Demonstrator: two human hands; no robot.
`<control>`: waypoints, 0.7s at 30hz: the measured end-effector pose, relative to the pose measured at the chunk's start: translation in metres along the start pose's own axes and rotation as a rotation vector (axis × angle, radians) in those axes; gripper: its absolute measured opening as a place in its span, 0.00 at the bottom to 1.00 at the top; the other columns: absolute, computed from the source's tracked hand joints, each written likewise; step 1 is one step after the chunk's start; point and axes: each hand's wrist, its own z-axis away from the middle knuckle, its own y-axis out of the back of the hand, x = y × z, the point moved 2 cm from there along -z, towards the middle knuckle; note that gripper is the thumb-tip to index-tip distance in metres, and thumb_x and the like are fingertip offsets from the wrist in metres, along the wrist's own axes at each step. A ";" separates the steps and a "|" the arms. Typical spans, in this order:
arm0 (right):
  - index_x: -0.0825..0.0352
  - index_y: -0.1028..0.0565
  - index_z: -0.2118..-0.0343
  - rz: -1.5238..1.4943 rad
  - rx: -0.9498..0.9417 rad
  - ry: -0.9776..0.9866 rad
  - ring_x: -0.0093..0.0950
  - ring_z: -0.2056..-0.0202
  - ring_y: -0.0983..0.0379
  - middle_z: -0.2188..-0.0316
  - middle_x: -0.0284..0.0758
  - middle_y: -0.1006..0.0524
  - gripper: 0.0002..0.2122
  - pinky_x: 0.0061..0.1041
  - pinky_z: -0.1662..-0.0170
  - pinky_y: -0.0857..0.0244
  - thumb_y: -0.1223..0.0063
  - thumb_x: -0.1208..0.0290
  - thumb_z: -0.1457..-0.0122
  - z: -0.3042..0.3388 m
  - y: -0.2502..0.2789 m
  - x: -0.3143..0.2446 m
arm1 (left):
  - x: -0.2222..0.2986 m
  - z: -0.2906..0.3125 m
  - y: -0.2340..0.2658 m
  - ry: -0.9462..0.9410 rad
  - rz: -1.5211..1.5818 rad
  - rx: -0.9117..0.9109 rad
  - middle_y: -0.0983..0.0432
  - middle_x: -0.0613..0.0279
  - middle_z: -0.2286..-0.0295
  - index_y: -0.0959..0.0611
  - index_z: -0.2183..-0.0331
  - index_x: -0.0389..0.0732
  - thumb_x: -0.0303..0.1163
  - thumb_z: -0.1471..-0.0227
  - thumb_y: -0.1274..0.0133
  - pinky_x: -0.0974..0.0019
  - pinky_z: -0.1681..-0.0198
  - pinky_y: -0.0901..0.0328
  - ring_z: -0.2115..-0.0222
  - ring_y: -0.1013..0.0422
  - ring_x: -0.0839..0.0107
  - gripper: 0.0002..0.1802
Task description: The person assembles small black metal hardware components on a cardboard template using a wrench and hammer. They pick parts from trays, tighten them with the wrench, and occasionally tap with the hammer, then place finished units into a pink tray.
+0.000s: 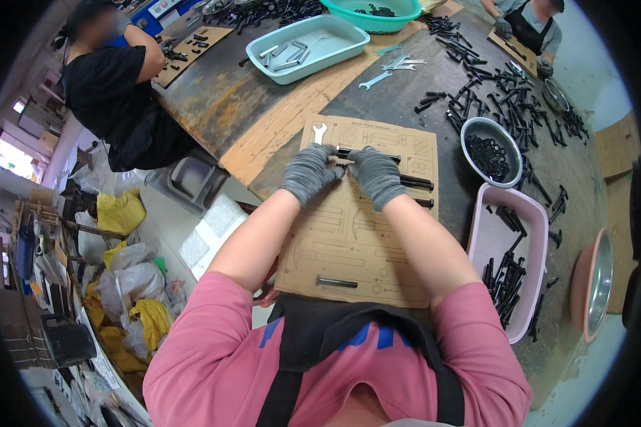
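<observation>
My left hand [309, 173] and my right hand [376, 174], both in grey knit gloves, meet over the upper part of a brown cardboard sheet [320, 274] printed with outlines of parts. Their fingers are pinched together at one spot; whatever is between them is too small and covered to make out. Just above the fingertips lies a black bolt [389, 156], partly hidden by my right hand. More black bolts [417, 183] lie to the right of that hand. A silver open-ended wrench [320, 133] rests above my left hand. Low on the sheet sits a black rod [337, 282].
To the right stand a metal bowl [468, 152] of black rings and a pink tray [478, 228] of black bolts. Loose bolts [506, 107] cover the table's right. Farther off are wrenches [399, 65], a light-blue tray [313, 34] with metal tubes, and two people at work.
</observation>
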 end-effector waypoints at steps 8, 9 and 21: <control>0.63 0.27 0.67 -0.191 0.269 0.119 0.35 0.67 0.31 0.72 0.39 0.28 0.09 0.31 0.64 0.37 0.51 0.67 0.51 0.065 0.051 0.058 | -0.006 -0.015 0.018 0.298 -0.284 0.113 0.26 0.49 0.72 0.23 0.68 0.38 0.46 0.61 0.47 0.59 0.64 0.36 0.68 0.29 0.57 0.22; 0.63 0.27 0.67 -0.210 0.349 0.167 0.35 0.68 0.31 0.72 0.38 0.28 0.09 0.30 0.64 0.37 0.50 0.68 0.51 0.076 0.056 0.068 | -0.006 -0.015 0.018 0.294 -0.295 0.119 0.26 0.49 0.72 0.23 0.68 0.38 0.46 0.61 0.47 0.59 0.64 0.37 0.68 0.29 0.57 0.22; 0.67 0.26 0.68 -0.075 0.331 -0.285 0.37 0.65 0.31 0.70 0.41 0.27 0.09 0.30 0.59 0.39 0.50 0.71 0.52 0.235 0.100 0.225 | -0.008 -0.016 0.017 0.166 -0.279 0.248 0.27 0.44 0.70 0.24 0.66 0.36 0.44 0.63 0.45 0.59 0.62 0.37 0.68 0.30 0.55 0.24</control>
